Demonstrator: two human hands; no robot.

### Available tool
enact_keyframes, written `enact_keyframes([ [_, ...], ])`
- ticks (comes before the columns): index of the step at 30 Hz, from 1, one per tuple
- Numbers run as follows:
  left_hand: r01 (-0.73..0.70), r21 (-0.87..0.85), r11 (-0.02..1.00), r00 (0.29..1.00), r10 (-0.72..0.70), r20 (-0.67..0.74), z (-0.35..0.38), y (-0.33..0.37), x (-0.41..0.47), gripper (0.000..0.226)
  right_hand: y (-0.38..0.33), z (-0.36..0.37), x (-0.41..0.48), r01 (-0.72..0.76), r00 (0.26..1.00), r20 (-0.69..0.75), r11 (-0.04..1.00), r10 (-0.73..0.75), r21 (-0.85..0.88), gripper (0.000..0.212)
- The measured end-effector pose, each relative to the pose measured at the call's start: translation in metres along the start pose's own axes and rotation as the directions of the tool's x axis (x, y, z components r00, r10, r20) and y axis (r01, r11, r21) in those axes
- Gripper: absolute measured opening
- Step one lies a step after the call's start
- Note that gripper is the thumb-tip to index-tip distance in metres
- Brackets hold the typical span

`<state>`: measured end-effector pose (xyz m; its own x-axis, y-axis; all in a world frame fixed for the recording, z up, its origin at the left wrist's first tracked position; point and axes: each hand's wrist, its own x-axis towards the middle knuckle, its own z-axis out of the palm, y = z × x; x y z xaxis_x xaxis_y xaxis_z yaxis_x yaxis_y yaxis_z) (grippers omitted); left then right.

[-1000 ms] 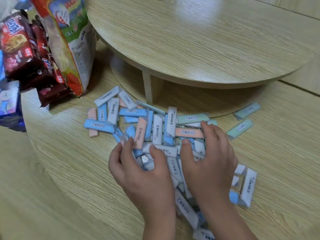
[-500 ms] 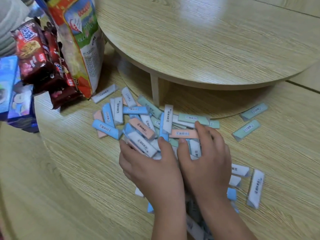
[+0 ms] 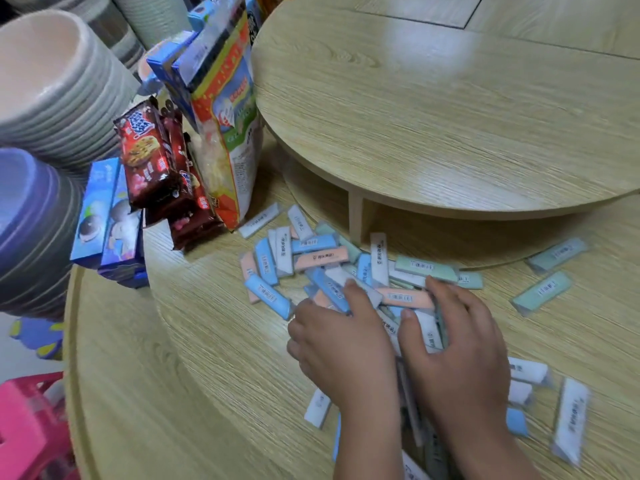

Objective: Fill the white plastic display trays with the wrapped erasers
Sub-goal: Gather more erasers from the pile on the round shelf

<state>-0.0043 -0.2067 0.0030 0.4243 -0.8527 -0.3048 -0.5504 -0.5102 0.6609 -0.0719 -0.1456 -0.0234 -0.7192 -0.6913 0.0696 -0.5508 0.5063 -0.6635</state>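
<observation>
Where the erasers lie: the wrapped erasers (image 3: pixel 322 258) sit in a loose, mixed heap on the lower table (image 3: pixel 207 375), in front of the raised shelf (image 3: pixel 450 116); some lie apart to the right, such as a green stray (image 3: pixel 542 292).
Left hand: the left hand (image 3: pixel 341 344) rests palm down on the near side of the heap, one finger stretched onto it and the others bent; I cannot tell whether it holds anything underneath.
Right hand: the right hand (image 3: pixel 460 344) lies spread over the heap just beside the left, fingers relaxed and the thumb pressing a white piece; it grips nothing that shows.
Trays: no white tray is in view, so none looks filled yet.
Risk: sweeping with flat palms could push pieces off the near edge or under the shelf.
Cause: the wrappers look slick, and the heap is loose.
Second risk: the snack packets (image 3: pixel 149 154) at far left stand close enough to be knocked.
Change from earlier: the hands have parted a little, so erasers now show between them. The view has swung left, and a stack of bowls (image 3: pixel 45 84) has come into sight.
</observation>
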Motion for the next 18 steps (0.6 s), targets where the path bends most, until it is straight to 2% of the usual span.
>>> enact_keyframes([
  [6, -0.088, 0.041, 0.995, 0.996, 0.087, 0.027, -0.003, 0.003, -0.008, 0.045, -0.002, 0.002, -0.002, 0.075, 0.997, 0.016, 0.997, -0.075, 0.021, 0.051],
  [13, -0.077, 0.058, 0.995, 0.988, 0.068, 0.141, -0.010, 0.005, 0.003, 0.049, -0.007, 0.004, 0.000, 0.124, 0.990, 0.066, 0.992, -0.123, -0.005, 0.054],
  [18, -0.064, 0.038, 0.997, 0.978, 0.055, 0.202, -0.011, 0.005, 0.004, 0.040, -0.010, 0.004, 0.000, 0.146, 0.982, 0.129, 0.987, -0.137, -0.062, 0.056],
])
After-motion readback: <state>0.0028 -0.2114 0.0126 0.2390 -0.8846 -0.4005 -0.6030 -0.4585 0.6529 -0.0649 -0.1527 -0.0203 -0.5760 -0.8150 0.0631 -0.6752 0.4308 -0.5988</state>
